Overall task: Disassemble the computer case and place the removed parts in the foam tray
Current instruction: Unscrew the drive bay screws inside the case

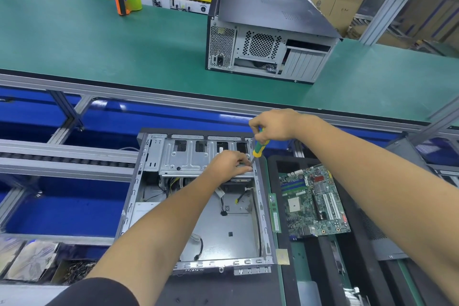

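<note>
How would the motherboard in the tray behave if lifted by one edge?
The motherboard looks thin and flat, so probably light and fairly stiff. Its exposed slots and chips suggest it is fragile. It lies loose in the foam tray, so it should lift freely.

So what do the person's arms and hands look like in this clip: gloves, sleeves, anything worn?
Both hands are bare: no gloves on the left hand or the right hand. No watch, ring or wrist strap shows. Both forearms are uncovered. A dark, black-looking short sleeve shows at the bottom edge on the left arm; the right arm's sleeve is out of view.

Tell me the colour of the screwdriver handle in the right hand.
Green and yellow; the screwdriver shows in the head view, held by the right hand.
</note>
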Available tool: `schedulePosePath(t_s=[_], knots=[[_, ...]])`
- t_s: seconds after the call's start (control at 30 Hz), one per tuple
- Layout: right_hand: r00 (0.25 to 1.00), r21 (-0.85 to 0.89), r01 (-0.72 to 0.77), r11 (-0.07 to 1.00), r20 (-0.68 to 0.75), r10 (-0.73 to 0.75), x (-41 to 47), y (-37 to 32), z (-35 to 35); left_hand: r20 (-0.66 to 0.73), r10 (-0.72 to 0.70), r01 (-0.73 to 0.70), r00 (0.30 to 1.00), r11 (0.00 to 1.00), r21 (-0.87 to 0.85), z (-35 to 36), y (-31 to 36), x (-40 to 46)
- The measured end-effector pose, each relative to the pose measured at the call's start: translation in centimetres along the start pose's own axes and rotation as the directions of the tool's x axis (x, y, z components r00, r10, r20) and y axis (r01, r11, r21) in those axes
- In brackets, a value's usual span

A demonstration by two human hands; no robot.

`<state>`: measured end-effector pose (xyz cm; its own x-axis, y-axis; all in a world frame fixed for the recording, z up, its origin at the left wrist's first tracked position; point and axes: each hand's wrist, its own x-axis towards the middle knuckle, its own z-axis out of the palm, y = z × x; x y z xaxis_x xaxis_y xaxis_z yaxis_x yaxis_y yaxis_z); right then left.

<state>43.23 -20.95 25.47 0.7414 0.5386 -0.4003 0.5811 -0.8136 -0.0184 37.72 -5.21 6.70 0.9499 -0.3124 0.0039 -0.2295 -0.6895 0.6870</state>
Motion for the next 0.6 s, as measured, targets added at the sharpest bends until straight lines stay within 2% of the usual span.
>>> schedulePosePath(t_s=[0.47, 0.6], knots=[[1.0, 0.014, 0.005, 1.0, 0.014, -0.005, -0.11, -0.48, -0.46, 0.003, 0.01, -0.01, 1.0, 1.0, 0.025, 0.03, 0.02, -0.04], [0.997, 0.076, 0.066, 0.995, 0.033, -0.068, -0.09, -0.64, -0.16, 0.008, -0.001, 0.001, 1.0, 1.0, 0.028, 0.08, -0.03, 0.1]])
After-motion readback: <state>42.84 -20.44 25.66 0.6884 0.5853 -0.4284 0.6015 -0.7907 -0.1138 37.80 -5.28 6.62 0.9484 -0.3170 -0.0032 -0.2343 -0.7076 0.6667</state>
